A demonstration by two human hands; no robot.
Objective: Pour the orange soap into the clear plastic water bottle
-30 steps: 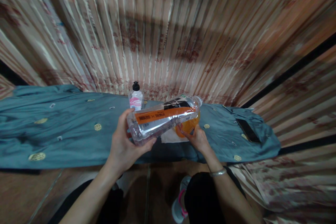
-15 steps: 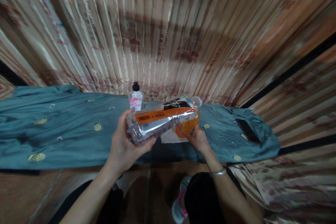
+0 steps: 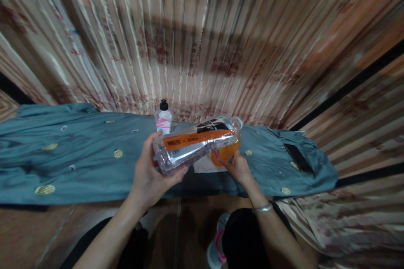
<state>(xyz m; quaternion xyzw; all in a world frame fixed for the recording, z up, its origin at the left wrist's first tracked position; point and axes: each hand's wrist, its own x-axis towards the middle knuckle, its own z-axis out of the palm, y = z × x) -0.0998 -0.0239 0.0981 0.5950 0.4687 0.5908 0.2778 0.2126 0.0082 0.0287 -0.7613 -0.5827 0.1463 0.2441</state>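
Note:
My left hand (image 3: 154, 176) is wrapped round the base of a large clear plastic bottle (image 3: 195, 145) with an orange and black label. The bottle lies nearly sideways in the air, its neck tilted up to the right. Behind and below that neck is an orange, round object (image 3: 225, 154), partly hidden by the bottle. My right hand (image 3: 238, 167) grips this orange object from the lower right, thumb and fingers against it; I cannot tell whether it is a cup or a ball. Whether the bottle's mouth is capped is unclear.
A small clear bottle (image 3: 163, 121) with a black cap and pink label stands at the back of the teal cloth (image 3: 91, 155). A white sheet (image 3: 202, 165) lies beneath the orange object. A dark phone (image 3: 297, 157) rests on the right. A pleated curtain (image 3: 195, 42) hangs behind.

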